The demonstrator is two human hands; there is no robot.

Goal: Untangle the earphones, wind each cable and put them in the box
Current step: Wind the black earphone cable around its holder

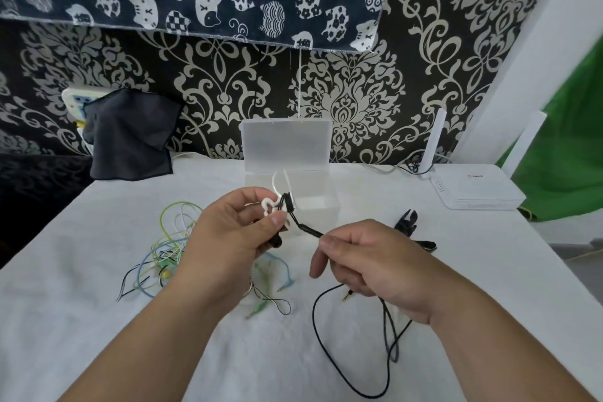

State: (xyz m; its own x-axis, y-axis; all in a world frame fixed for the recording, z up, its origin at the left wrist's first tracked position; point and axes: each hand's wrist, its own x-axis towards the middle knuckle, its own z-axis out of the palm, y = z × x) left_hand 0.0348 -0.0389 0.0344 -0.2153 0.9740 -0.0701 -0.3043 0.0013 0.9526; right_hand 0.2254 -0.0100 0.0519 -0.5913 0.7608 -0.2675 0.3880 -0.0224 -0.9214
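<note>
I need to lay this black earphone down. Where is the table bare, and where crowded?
Bare table lies near left, between the coloured tangle and the front edge; far left, between the dark cloth and the box; and right, in front of the router. Crowded: the tangle, the cutters beside the box, the black cable's loops.

Your box (321, 202) stands at the rear centre of the surface (98, 320), lid upright behind it. The tangle of cables (169, 254) lies front-left of it, the router (473, 189) rear-right. Before the box, your left hand (225, 238) and right hand (375, 268) hold the earphone cable (306, 230) between them; its remainder trails onto the surface below the right hand.
</note>
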